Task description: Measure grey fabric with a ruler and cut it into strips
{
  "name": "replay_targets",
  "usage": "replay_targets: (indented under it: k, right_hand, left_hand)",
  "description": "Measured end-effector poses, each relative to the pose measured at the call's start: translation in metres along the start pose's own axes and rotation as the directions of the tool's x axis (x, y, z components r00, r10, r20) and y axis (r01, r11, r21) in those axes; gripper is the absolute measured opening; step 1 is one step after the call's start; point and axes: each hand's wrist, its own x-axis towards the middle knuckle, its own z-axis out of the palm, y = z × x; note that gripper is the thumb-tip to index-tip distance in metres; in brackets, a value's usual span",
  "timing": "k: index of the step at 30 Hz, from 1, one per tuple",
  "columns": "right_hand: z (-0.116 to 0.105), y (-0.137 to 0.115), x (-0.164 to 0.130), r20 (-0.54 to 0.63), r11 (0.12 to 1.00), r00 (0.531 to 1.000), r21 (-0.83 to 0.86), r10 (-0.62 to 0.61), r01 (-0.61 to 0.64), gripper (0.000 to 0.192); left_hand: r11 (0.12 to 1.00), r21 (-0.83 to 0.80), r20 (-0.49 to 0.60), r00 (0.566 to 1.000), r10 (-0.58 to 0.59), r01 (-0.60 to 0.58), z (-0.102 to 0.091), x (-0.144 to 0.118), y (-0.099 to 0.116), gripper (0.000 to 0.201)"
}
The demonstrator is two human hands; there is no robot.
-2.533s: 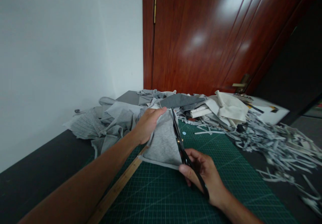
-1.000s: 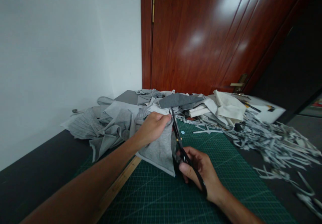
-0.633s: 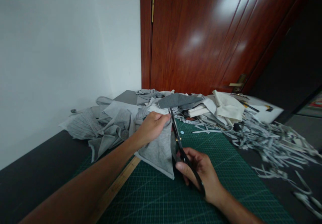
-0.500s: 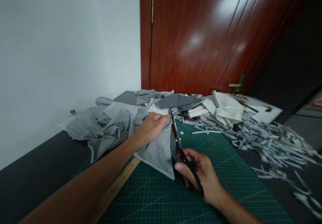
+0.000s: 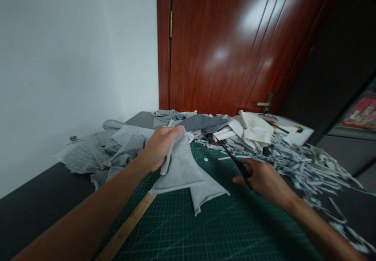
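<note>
A piece of light grey fabric (image 5: 185, 167) hangs from my left hand (image 5: 161, 145), which pinches it near its top corner. Its lower part fans out in two flaps above the green cutting mat (image 5: 223, 225). Black-handled scissors (image 5: 235, 160) are in my right hand (image 5: 261, 179), off to the right and apart from the fabric. Their blades point up and to the left, toward the heap at the back. A wooden ruler (image 5: 129, 225) lies on the mat under my left forearm, its far end hidden beneath the fabric.
Crumpled grey fabric (image 5: 91, 153) lies at the left. Behind the mat are dark grey cloth (image 5: 202, 123) and cream cloth (image 5: 255, 130). Thin cut strips (image 5: 305, 171) form a tangled pile at the right. A small pale disc (image 5: 206, 159) rests on the mat. A wooden door (image 5: 217, 49) stands behind.
My right hand has drawn the scissors away from the fabric, to the right. My left hand has shifted left with the fabric, whose lower part now spreads into two flaps. The view has turned slightly.
</note>
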Motion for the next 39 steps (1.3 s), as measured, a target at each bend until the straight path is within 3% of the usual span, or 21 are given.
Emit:
replay_targets:
  k: [5,7,9,12,14,16,18,20,22,25,29,32,34,35,37,39]
  right_hand:
    - [-0.003,0.054,0.002,0.050,0.967,0.994,-0.241,0.101,-0.086,0.049]
    - [0.000,0.068,0.002,0.083,0.962,0.990,-0.257,0.116,-0.091,0.047]
    - [0.001,0.077,0.001,0.109,0.963,0.986,-0.253,0.124,-0.093,0.044]
    - [-0.001,0.081,0.001,0.149,0.965,0.981,-0.249,0.125,-0.085,0.045]
    - [-0.004,0.080,-0.001,0.185,0.970,0.977,-0.236,0.108,-0.063,0.044]
    - [-0.007,0.078,-0.004,0.222,0.975,0.972,-0.218,0.078,-0.029,0.042]
    - [-0.008,0.075,-0.007,0.245,0.976,0.969,-0.215,0.033,0.021,0.047]
    - [-0.006,0.072,-0.010,0.248,0.965,0.969,-0.256,0.003,0.062,0.057]
    - [-0.002,0.069,-0.011,0.239,0.946,0.971,-0.315,0.005,0.072,0.063]
    - [0.000,0.064,-0.009,0.220,0.923,0.975,-0.383,0.039,0.049,0.057]
    - [0.000,0.041,-0.011,0.170,0.908,0.985,-0.417,0.030,0.045,0.043]
    - [0.011,0.007,-0.021,0.127,0.935,0.986,-0.324,-0.108,0.144,0.042]
    - [0.026,-0.019,-0.028,0.075,0.953,0.957,-0.098,-0.279,0.285,0.052]
    - [0.034,-0.030,-0.030,0.076,0.932,0.932,-0.050,-0.355,0.359,0.048]
    - [0.046,-0.046,-0.029,0.069,0.893,0.890,0.039,-0.450,0.448,0.020]
    - [0.051,-0.054,-0.024,0.044,0.878,0.880,0.103,-0.473,0.467,0.016]
  left_hand:
    - [0.996,0.021,-0.078,0.993,0.093,-0.091,-0.008,0.012,0.017,0.032]
    - [0.978,0.187,-0.127,0.984,0.122,-0.097,-0.019,0.021,0.015,0.036]
    - [0.883,0.465,-0.205,0.961,0.184,-0.070,-0.036,0.031,0.010,0.042]
    - [0.784,0.620,-0.295,0.924,0.242,-0.008,-0.060,0.042,0.001,0.033]
    - [0.721,0.692,-0.330,0.897,0.293,0.019,-0.069,0.037,-0.004,0.042]
    - [0.637,0.771,-0.275,0.904,0.327,0.004,-0.065,0.019,-0.009,0.055]
    - [0.399,0.913,-0.037,0.959,0.280,-0.081,-0.050,-0.011,-0.017,0.047]
    - [0.312,0.925,0.171,0.972,0.163,-0.216,-0.028,-0.046,-0.029,0.035]
    - [0.303,0.894,0.330,0.942,0.053,-0.330,-0.005,-0.078,-0.041,0.046]
    - [0.328,0.876,0.396,0.916,-0.069,-0.354,0.020,-0.103,-0.056,0.051]
    - [0.313,0.880,0.399,0.913,-0.082,-0.356,0.031,-0.100,-0.069,0.022]
    - [0.295,0.864,0.439,0.897,-0.047,-0.408,0.031,-0.093,-0.075,0.014]
    - [0.312,0.854,0.444,0.896,-0.022,-0.415,0.030,-0.089,-0.078,0.018]
    - [0.329,0.852,0.435,0.900,-0.013,-0.407,0.030,-0.088,-0.080,0.020]
    - [0.369,0.849,0.406,0.914,0.001,-0.378,0.030,-0.087,-0.079,0.022]
    - [0.409,0.848,0.371,0.929,-0.003,-0.338,0.030,-0.088,-0.075,0.015]
